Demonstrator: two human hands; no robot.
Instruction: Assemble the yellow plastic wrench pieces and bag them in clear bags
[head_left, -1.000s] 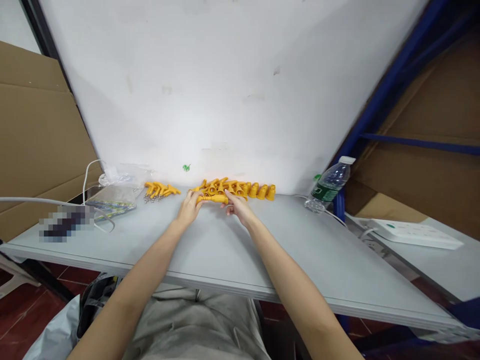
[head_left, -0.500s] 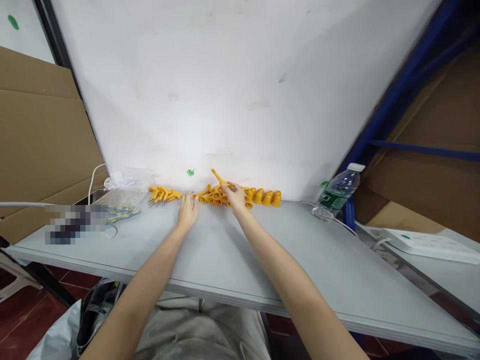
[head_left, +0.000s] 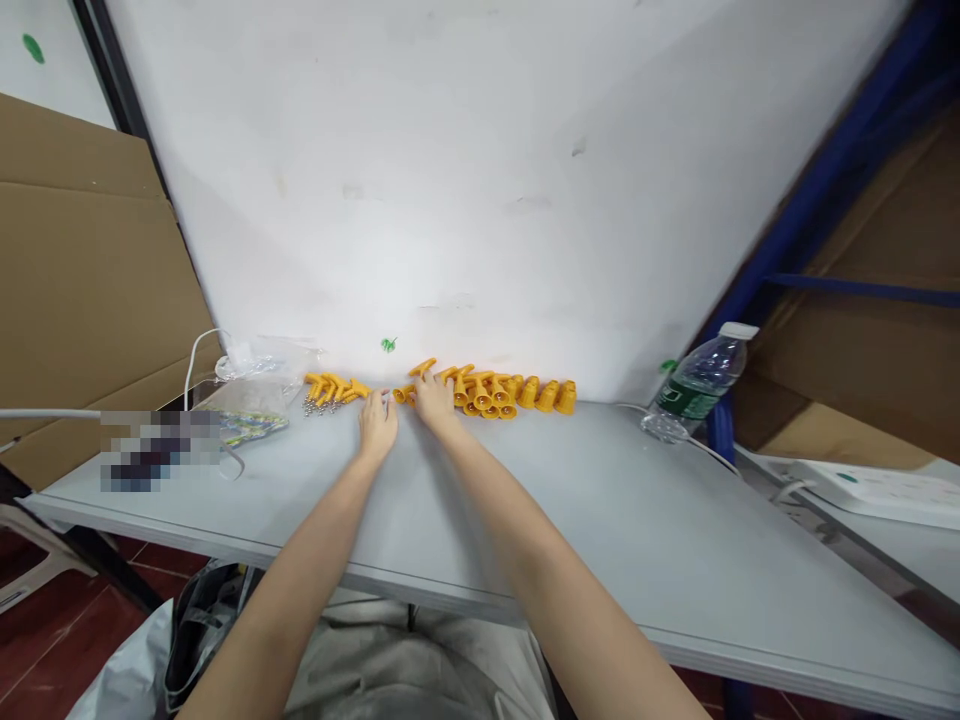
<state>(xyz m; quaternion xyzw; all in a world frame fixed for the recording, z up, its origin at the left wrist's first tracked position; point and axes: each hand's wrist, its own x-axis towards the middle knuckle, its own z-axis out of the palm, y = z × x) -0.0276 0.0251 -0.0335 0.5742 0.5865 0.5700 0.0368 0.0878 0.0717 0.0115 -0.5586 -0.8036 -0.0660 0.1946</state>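
Note:
My right hand [head_left: 436,402] is closed around a yellow plastic piece with a T-shaped top [head_left: 423,367], which sticks up above the fingers; its lower part is hidden. My left hand [head_left: 378,424] rests on the table to the left, thumb and forefinger slightly apart, with nothing visible between them. Just right of its fingertips lies a round-mouthed yellow piece [head_left: 399,396]. Several yellow funnel-shaped pieces [head_left: 491,395] are heaped to the right of my right hand, open mouths toward me. Left of my left hand lie several yellow handle-like pieces [head_left: 330,386] with small metal parts [head_left: 319,407].
Several yellow cup-shaped pieces [head_left: 550,395] line the wall on the right. A water bottle [head_left: 697,385] leans farther right, with a white cable beside it. Clear plastic bags [head_left: 259,405] lie at left, near a cardboard sheet [head_left: 90,290]. A white power strip [head_left: 877,492] sits at far right.
My right hand has moved left from the heap toward my left hand, with the yellow piece in it; its top has tipped over. My left hand has barely moved.

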